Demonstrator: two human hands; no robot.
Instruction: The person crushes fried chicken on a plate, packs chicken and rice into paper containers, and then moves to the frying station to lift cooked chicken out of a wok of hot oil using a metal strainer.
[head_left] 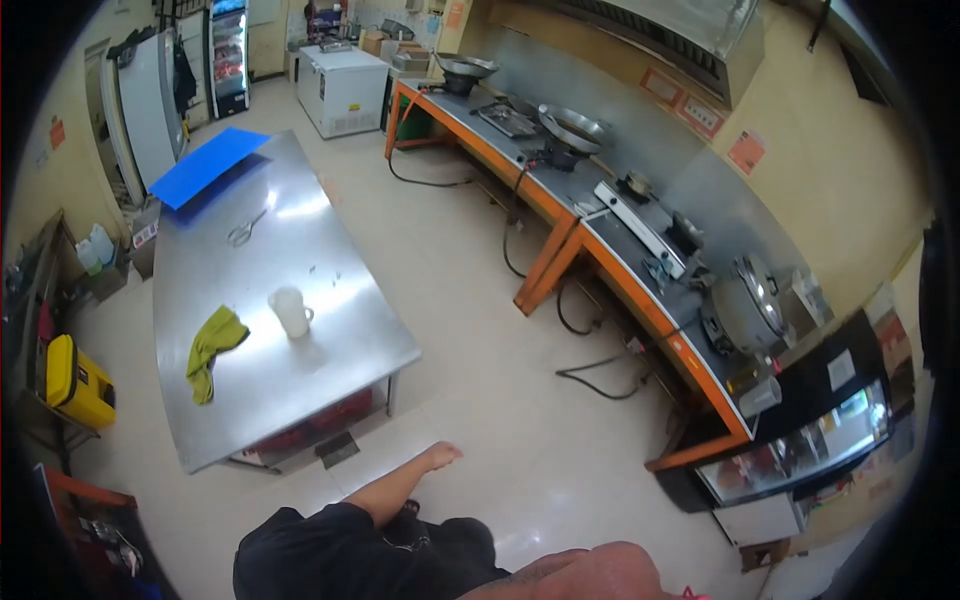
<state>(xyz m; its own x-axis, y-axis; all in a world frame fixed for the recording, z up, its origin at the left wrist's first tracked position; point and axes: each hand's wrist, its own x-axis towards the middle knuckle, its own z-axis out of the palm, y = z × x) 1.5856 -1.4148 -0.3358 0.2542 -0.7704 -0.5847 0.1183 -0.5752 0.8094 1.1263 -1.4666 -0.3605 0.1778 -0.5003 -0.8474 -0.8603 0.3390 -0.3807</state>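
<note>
My left hand hangs over the tiled floor, off the near right corner of the steel table. Its fingers look loosely apart, and nothing shows in it. My right arm runs along the bottom edge; its hand is out of view. On the table, nearest my left hand, stand a translucent plastic jug and a crumpled yellow-green cloth. Farther back lie a pair of scissors and a blue board at the far end.
Along the right wall an orange-framed counter bears woks, burners and a large lidded pot. Black hoses hang down to the floor. A yellow bin is at left; a white chest freezer stands at the back.
</note>
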